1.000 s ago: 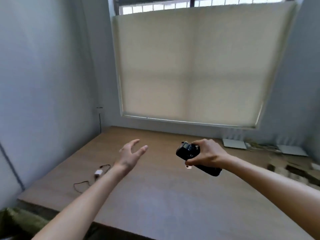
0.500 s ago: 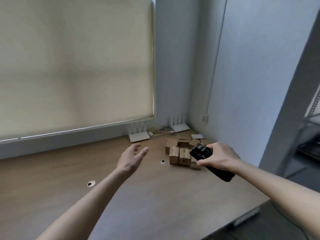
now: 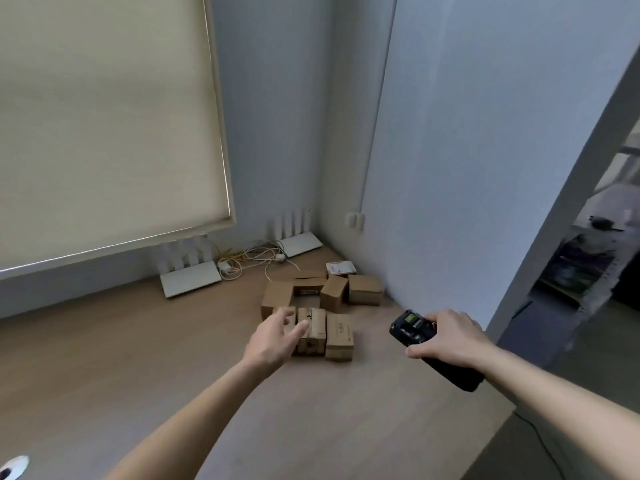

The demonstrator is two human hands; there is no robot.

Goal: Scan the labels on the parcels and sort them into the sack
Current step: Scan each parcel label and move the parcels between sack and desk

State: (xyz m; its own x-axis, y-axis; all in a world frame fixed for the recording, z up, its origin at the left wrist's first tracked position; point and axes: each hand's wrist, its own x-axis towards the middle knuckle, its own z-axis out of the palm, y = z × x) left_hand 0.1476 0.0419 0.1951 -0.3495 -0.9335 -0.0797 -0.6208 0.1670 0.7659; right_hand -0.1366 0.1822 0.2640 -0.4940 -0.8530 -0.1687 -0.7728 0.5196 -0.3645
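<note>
The left hand [image 3: 273, 337] reaches with loose, spread fingers over the nearest boxes [image 3: 325, 332] — whether it touches them is unclear. The right hand [image 3: 446, 336], just right of them, grips a scanner [image 3: 412, 329].

Two arms in view, both bare from the frame edge to the wrist; no sleeve, cuff or glove shows on either. Left hand [image 3: 273, 341]: bare, no ring, no watch or band at the wrist. Fingers [image 3: 300, 328] slim, nails short and unpainted as far as the blur allows. Right hand [image 3: 446, 336]: likewise bare, no jewellery on the knuckles or wrist. Right forearm long and slender, running off the lower right corner. Left forearm runs off the bottom edge. No marks, tattoos or plasters visible on either arm. Clothing above the forearms is out of frame.
</note>
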